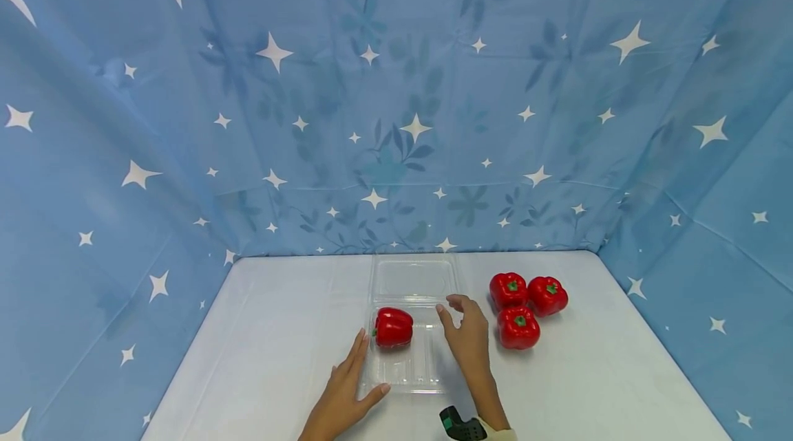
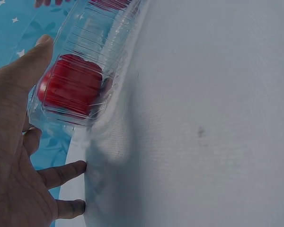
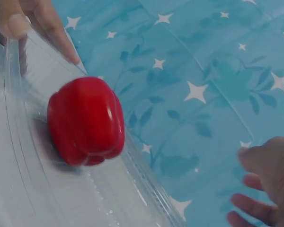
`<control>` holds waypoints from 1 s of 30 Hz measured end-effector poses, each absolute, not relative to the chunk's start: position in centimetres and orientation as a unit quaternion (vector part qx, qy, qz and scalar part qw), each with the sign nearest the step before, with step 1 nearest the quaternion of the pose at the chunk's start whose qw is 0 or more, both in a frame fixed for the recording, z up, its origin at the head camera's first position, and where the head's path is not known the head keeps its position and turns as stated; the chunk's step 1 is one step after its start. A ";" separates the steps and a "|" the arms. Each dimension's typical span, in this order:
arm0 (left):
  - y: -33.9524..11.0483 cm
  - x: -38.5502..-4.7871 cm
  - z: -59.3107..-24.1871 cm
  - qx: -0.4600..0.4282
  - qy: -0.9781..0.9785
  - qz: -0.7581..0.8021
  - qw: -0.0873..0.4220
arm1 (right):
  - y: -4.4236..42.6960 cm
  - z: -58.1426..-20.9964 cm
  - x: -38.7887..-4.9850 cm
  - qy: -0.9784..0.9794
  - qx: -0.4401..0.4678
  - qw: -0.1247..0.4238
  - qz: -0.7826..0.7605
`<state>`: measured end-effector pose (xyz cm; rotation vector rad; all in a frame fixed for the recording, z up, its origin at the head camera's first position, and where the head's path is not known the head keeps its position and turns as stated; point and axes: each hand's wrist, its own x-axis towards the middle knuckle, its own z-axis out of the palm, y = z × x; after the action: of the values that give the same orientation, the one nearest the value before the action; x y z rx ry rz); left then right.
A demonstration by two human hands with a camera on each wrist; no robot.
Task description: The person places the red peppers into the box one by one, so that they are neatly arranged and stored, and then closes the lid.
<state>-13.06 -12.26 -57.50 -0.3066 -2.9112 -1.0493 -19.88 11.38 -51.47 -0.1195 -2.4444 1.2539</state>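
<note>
A red bell pepper [image 1: 393, 327] lies on its side in the left part of a clear plastic clamshell container [image 1: 426, 380], its green stem toward the left. The container's lid [image 1: 415, 278] is folded back, away from me. Along the left wall, my left hand [image 1: 343, 393] rests with straight fingers and spread thumb, touching or very near the container. Over the container's right side hovers my right hand [image 1: 469, 341], fingers loosely bent and nothing between them. The right wrist view shows the pepper [image 3: 86, 121] apart from that right hand [image 3: 270, 184].
To the right of the container, three more red bell peppers sit close together on the white table [image 1: 619, 372]: a back left one [image 1: 508, 289], a back right one [image 1: 548, 296] and a front one [image 1: 518, 328]. A blue star-patterned curtain [image 1: 415, 173] encloses the back and sides.
</note>
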 end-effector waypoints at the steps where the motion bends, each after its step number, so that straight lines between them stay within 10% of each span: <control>1: -12.2 -13.0 -57.5 -0.099 -0.936 -0.338 0.017 | 11.7 -51.4 -19.9 -0.867 -0.052 0.210 0.449; 13: -12.3 -12.9 -57.5 -0.103 -0.933 -0.344 0.027 | 14.7 -51.1 -20.0 -0.791 -0.195 0.355 0.459; 30: -12.2 -13.2 -57.5 -0.092 -0.934 -0.346 -0.003 | 16.9 -51.9 -19.7 -0.800 -0.269 0.332 0.422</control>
<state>-13.19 -12.22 -57.47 -0.2895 -2.9387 -1.0882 -19.73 16.87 -51.91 -0.7016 -2.0892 1.1028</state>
